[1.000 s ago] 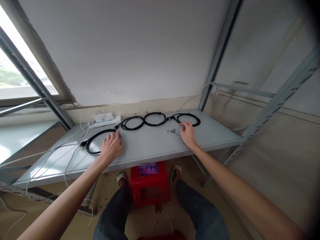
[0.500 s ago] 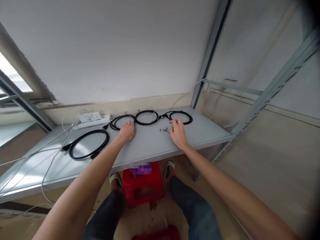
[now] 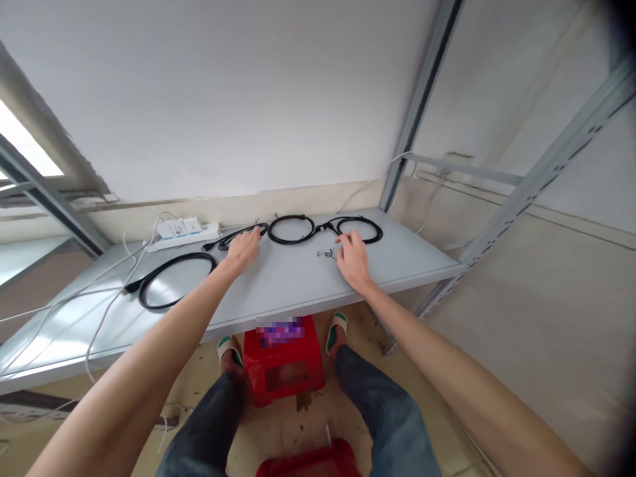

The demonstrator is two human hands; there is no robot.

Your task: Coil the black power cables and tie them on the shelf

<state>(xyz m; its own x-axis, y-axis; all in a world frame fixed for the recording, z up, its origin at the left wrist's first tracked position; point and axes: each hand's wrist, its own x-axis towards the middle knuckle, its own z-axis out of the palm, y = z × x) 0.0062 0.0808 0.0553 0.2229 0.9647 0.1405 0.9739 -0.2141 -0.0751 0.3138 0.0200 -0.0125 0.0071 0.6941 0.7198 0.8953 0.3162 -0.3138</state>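
Several coiled black cables lie on a grey metal shelf (image 3: pixel 298 285). My left hand (image 3: pixel 243 250) rests on the second coil (image 3: pixel 229 240), covering most of it; its fingers seem curled over the cable. A larger coil (image 3: pixel 173 281) lies to the left of it. A third coil (image 3: pixel 291 229) sits between my hands. My right hand (image 3: pixel 350 255) lies fingers down just in front of the rightmost coil (image 3: pixel 358 229), next to a small black twist tie (image 3: pixel 326 254).
A white power strip (image 3: pixel 181 233) with plugs sits at the back left, white cords trailing off the shelf's left side. Metal rack posts (image 3: pixel 422 99) rise at the right. A red stool (image 3: pixel 284 361) stands below between my feet.
My left hand left the large coil and moved right onto the second coil. My right hand stayed by the rightmost coil. The view swung right.
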